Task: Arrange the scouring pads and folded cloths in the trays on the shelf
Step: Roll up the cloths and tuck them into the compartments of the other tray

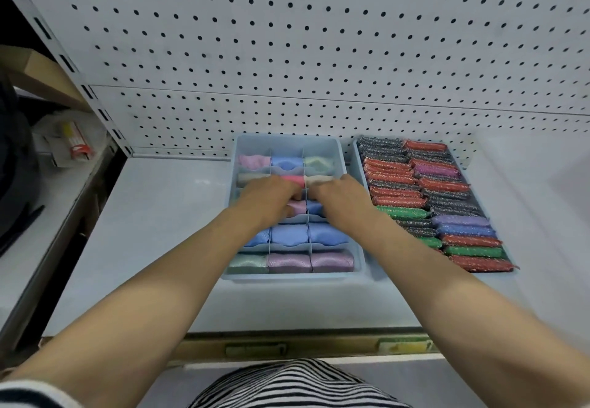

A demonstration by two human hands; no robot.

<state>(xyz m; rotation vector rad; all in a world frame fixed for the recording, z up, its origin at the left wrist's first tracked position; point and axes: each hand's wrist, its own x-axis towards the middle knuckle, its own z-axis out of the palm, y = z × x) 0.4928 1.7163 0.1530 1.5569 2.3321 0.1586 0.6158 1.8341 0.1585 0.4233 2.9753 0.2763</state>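
Observation:
A light blue divided tray (358, 256) on the white shelf holds folded cloths in pink, blue, green and lilac, one per cell. Both my hands reach into its middle row. My left hand (266, 198) has its fingers curled down onto a lilac folded cloth (297, 207) in the centre cell. My right hand (343, 198) curls its fingers onto a blue folded cloth (314, 209) in the cell beside it. The fingertips are blurred and partly hidden. To the right, a second tray (355, 152) is packed with red, green, purple and dark scouring pads (447, 203) in two columns.
A white pegboard wall (319, 56) stands right behind the trays. Bare white shelf (153, 232) lies left of the divided tray and right of the pad tray. The shelf's front edge carries price labels (402, 345). A neighbouring shelf at far left holds packaged goods (75, 144).

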